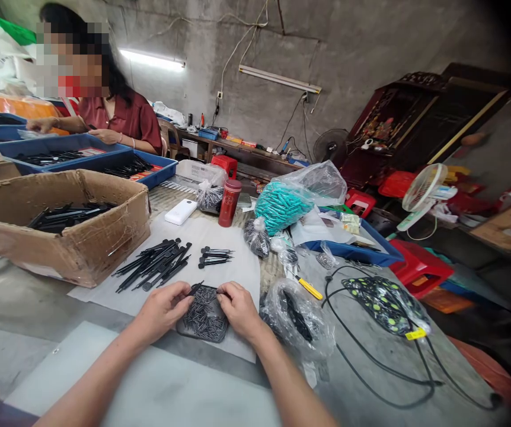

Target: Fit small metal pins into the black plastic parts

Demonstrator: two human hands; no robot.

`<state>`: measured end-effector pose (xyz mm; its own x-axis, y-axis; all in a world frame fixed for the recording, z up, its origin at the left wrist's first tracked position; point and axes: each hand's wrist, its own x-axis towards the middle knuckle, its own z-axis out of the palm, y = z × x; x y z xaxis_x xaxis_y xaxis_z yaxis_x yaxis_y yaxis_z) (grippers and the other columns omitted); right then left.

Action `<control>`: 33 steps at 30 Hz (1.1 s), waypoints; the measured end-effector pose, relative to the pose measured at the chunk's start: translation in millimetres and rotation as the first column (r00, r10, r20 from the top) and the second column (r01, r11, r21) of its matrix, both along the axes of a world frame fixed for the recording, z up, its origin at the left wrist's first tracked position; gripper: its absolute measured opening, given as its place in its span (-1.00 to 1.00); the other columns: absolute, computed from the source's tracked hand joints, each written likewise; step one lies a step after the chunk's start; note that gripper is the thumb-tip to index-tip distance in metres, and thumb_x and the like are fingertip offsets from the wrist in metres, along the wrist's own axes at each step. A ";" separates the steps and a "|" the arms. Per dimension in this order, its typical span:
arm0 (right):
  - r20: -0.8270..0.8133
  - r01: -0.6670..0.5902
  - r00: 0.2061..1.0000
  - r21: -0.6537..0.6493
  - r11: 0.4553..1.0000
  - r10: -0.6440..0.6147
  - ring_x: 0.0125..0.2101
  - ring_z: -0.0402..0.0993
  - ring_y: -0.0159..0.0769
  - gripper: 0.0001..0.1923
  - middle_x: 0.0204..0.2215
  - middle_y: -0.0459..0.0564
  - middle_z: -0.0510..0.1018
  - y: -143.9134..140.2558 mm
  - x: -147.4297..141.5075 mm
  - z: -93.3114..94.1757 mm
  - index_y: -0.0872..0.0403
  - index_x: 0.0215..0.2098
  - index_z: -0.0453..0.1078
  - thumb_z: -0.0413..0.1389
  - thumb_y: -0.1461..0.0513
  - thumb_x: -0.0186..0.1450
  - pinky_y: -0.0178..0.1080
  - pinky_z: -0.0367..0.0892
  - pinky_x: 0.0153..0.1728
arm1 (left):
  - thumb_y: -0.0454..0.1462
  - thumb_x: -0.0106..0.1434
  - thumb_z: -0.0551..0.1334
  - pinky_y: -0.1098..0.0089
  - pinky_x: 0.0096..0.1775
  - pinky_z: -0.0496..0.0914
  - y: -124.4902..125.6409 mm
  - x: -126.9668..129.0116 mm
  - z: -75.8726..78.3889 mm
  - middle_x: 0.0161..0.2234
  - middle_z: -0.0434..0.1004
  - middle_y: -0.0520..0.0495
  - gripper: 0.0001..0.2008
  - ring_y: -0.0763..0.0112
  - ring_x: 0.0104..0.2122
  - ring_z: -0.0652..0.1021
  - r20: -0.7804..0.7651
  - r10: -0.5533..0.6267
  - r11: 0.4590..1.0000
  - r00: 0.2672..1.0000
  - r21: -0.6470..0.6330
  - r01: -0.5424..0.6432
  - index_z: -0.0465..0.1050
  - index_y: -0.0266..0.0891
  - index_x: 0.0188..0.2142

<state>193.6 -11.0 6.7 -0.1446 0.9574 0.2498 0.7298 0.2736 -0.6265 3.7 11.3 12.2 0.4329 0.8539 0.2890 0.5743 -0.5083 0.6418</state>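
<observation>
Cardboard box stands left, bottle beyond; left hand pinches black piece; right hand apart, grip unclear.

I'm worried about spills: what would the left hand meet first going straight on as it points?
The left hand would probably meet the tray of small dark pieces, though depth is unclear.

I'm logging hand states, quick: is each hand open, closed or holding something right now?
Left hand: closed, pinching a black piece.
Right hand: fingers curled at the tray; cannot tell whether it holds anything.
</observation>
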 end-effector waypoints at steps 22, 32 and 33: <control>0.599 -0.026 0.800 -0.018 1.000 0.031 -0.32 0.27 -0.20 -0.82 -0.38 0.07 0.41 -7.3 -10.6 1.2 0.15 -0.36 0.32 -0.11 0.36 0.20 -0.17 0.00 -0.32 | -0.24 0.15 0.02 0.55 -0.52 0.19 -3.2 3.2 1.1 -0.62 0.24 0.12 -0.87 0.55 -0.60 0.28 -0.011 -0.033 0.999 0.999 0.041 0.033 0.24 -0.23 -0.47; 0.227 -0.022 0.973 -0.035 0.999 0.029 -0.38 0.31 -0.31 -0.83 -0.44 0.00 0.44 -4.4 -3.2 1.7 0.13 -0.35 0.28 -0.13 0.36 0.18 -0.27 0.11 -0.32 | -0.25 0.15 0.02 0.54 -0.53 0.18 -2.9 2.2 0.5 -0.62 0.23 0.11 -0.87 0.56 -0.61 0.27 -0.045 -0.048 0.995 0.998 0.083 0.052 0.24 -0.23 -0.47; 0.146 -0.023 0.989 -0.027 0.999 0.027 -0.41 0.30 -0.33 -0.84 -0.46 -0.02 0.43 -4.4 -3.1 2.3 0.12 -0.38 0.28 -0.12 0.36 0.17 -0.29 0.13 -0.35 | -0.25 0.15 0.02 0.54 -0.52 0.18 -2.6 2.0 0.1 -0.62 0.23 0.11 -0.87 0.55 -0.60 0.28 -0.050 -0.050 0.994 0.997 0.091 0.054 0.25 -0.24 -0.47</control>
